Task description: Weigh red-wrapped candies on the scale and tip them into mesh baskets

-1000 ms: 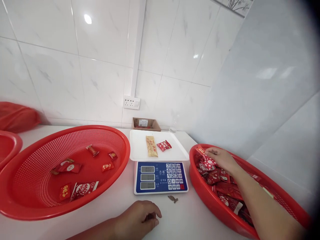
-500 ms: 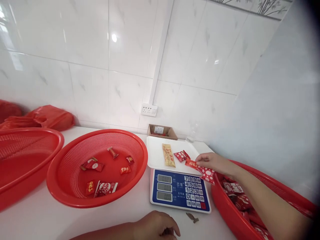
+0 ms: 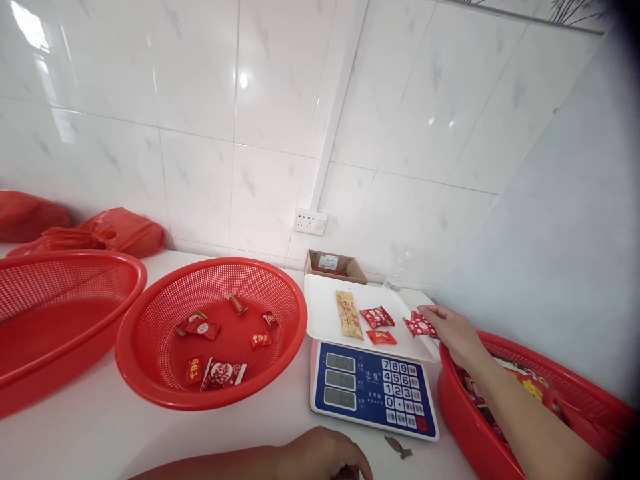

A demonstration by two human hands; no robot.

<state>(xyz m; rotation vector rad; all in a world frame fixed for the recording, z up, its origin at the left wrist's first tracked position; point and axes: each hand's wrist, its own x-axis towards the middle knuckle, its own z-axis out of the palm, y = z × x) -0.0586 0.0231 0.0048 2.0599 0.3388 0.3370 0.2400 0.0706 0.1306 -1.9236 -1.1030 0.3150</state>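
Observation:
My right hand (image 3: pixel 453 333) reaches over the right edge of the white scale tray (image 3: pixel 325 313), fingers pinched on a red candy packet (image 3: pixel 419 325). On the tray lie a tan bar packet (image 3: pixel 349 314), a red packet (image 3: pixel 377 317) and a small red packet (image 3: pixel 381 337). The blue scale (image 3: pixel 373 390) sits under the tray. My left hand (image 3: pixel 325 460) rests on the white counter at the bottom edge, fingers curled, its fingertips cut off by the frame. To the right is a red basket (image 3: pixel 575 393) full of red packets.
A red mesh basket (image 3: pixel 150 333) left of the scale holds several packets. Another red basket (image 3: pixel 60 313) stands at far left, with red plastic bags (image 3: pixel 120 230) behind it. A small cardboard box (image 3: pixel 334 265) and a wall socket (image 3: pixel 310 221) are at the back. A brown scrap (image 3: pixel 399 448) lies by the scale.
My right hand lifted packets from the right basket and carried them left onto the scale tray. One small red packet now lies on the tray. The camera view shifted left.

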